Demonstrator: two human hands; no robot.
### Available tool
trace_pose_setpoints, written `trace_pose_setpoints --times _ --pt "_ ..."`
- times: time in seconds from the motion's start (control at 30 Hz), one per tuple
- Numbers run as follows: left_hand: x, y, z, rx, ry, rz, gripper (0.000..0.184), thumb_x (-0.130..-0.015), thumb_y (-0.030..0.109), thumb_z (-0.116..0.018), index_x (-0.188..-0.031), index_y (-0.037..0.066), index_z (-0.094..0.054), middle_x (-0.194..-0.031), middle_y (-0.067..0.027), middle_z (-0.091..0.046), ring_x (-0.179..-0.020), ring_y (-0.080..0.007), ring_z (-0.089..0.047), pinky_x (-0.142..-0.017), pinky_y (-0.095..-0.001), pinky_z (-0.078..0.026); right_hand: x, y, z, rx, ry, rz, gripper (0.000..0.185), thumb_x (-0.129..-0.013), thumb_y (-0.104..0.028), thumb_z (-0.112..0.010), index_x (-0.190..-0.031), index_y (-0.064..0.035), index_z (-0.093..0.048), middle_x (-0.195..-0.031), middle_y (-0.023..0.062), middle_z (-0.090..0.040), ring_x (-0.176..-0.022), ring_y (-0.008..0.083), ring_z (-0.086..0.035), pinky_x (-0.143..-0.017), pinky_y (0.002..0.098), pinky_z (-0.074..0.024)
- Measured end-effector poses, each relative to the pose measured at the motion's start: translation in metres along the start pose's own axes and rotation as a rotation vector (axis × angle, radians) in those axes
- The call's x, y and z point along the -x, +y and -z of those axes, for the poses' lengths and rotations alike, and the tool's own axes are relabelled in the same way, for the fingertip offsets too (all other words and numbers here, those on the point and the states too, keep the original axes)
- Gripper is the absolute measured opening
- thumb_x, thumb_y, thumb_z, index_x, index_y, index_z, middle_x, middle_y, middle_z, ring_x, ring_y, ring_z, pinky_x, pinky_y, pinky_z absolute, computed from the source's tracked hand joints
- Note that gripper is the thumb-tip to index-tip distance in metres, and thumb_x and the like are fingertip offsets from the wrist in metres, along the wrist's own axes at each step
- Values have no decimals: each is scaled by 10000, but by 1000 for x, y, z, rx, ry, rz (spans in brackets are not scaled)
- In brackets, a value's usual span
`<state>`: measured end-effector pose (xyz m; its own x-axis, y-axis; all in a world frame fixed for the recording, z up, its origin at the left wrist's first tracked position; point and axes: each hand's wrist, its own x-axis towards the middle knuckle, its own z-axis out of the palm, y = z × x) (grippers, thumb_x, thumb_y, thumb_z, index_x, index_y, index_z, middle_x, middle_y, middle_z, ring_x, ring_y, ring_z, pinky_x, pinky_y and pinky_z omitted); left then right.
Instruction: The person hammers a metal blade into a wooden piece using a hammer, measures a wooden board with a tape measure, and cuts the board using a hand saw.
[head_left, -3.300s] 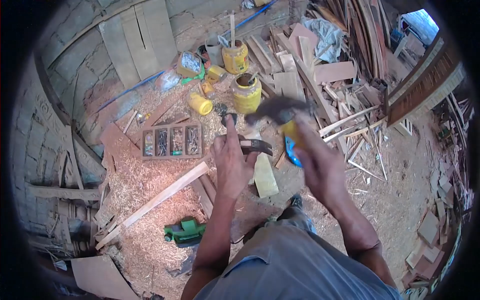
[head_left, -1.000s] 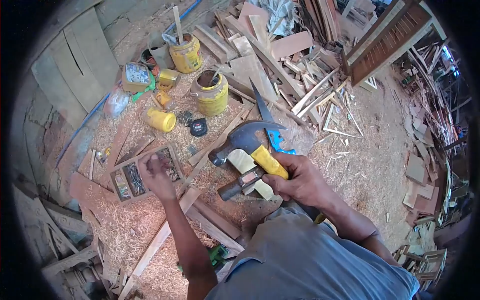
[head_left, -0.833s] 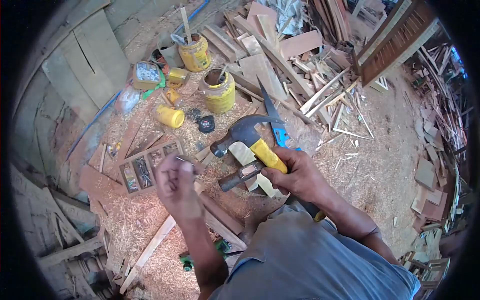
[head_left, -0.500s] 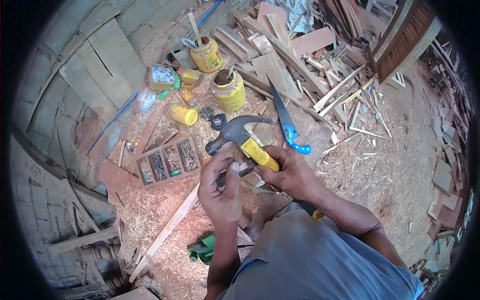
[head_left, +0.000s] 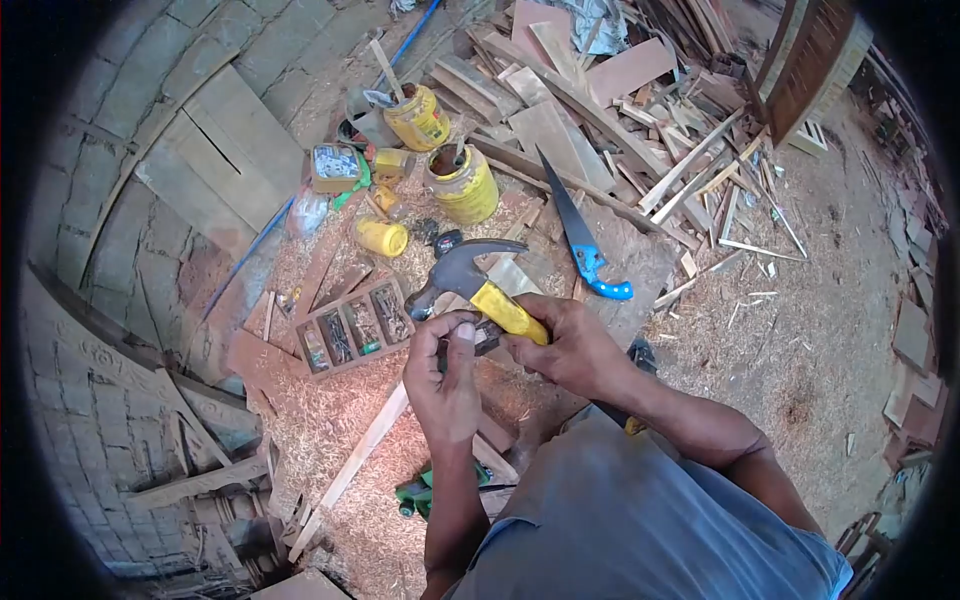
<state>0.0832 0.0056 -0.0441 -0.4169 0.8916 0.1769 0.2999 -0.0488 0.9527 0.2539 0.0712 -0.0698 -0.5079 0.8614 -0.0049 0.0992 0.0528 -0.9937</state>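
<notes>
The left hand (head_left: pixel 448 380) has been brought from the compartmented box (head_left: pixel 345 366) to the second hammer (head_left: pixel 486 339); its grasp cannot be told. Beside it, the claw hammer (head_left: pixel 480 287) is clamped in the right hand (head_left: pixel 570 345), so work is centred between both hands.

Head-worn camera, close above shirt (head_left: pixel 640 510), facing forward, down toward floor (head_left: pixel 790 430).

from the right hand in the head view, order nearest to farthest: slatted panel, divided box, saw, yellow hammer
1. Yellow hammer, held in the right hand
2. Saw, just ahead
3. Divided box, to the left
4. Slatted panel, far upper right
</notes>
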Motion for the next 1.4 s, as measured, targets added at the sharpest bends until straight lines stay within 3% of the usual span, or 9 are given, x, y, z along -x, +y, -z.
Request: trace_pose_setpoints --times 0.07,0.17,0.27,0.37,0.47,0.67,0.77,1.03,1.4 --pt "0 1 1 24 -18 27 123 -1072 38 -662 -1162 -34 -704 -1084 -81 -733 -1026 -135 -673 -947 -311 -549 0 5 -1 -5 -9 46 257 -1020 -142 -731 -1236 -5 -712 -782 -20 -606 -643 52 -527 -556 279 -435" --pt "0 2 2 89 -28 47 122 -1070 40 -667 -1154 -36 -712 -1094 -86 -734 -1028 -140 -673 -946 -315 -547 0 2 -1 -1 -14 44 253 -1014 -141 -738 -1216 9 -716 -807 -2 -616 -681 60 -536 -586 290 -454" --pt "-1 -1 3 58 -33 54 116 -1064 36 -674 -1139 -36 -725 -1086 -86 -736 -1016 -145 -677 -941 -316 -549 0 3 -1 23 -6 1 346 -953 -245 -771 -1205 -16 -709 -914 243 -720 -779 382 -711 -726 468 -551" --pt "-1 -5 3 -12 -17 29 109 -1054 32 -685 -1128 -27 -738 -1082 -87 -734 -1015 -153 -680 -945 -317 -548 0 4 -1 6 -12 19 350 -957 -251 -767 -1214 -19 -709 -942 254 -722 -812 394 -720 -744 471 -555" --pt "-1 -5 4 -38 -23 31 106 -1047 28 -691 -1128 -18 -742 -1085 -87 -730 -1025 -151 -674 -953 -315 -543 -1 4 -2 12 -18 38 261 -998 -134 -746 -1211 15 -718 -848 25 -636 -749 77 -560 -650 313 -494" --pt "2 -13 -1 -129 44 -92 97 -1028 17 -686 -1105 -7 -740 -1061 -121 -740 -1020 -231 -668 -963 -362 -523 1 -1 -3 33 3 30 276 -1004 -163 -752 -1224 -1 -710 -797 31 -616 -723 80 -554 -644 329 -497" --pt "2 -2 -4 -337 58 -236 98 -1006 23 -690 -1089 7 -740 -1027 -139 -743 -997 -309 -659 -956 -410 -512 4 -15 5 23 -76 -94 417 -1003 -231 -753 -1356 -21 -681 -989 272 -740 -890 419 -757 -797 471 -589" --pt "1 -9 0 -360 67 -217 92 -1028 50 -699 -1096 13 -749 -1049 -131 -690 -977 -255 -662 -898 -377 -534 38 -84 60 567 145 431 600 -990 -93 -767 -1563 -119 -592 -1120 216 -788 -962 361 -811 -803 434 -634" --pt "5 -4 -1 -323 91 -235 75 -949 62 -728 -1014 40 -760 -1021 -119 -780 -963 -340 -653 -915 -448 -509 34 -112 71 986 -14 451 640 -1007 -226 -752 -1616 -230 -557 -809 126 -705 -614 323 -693 -542 456 -544"
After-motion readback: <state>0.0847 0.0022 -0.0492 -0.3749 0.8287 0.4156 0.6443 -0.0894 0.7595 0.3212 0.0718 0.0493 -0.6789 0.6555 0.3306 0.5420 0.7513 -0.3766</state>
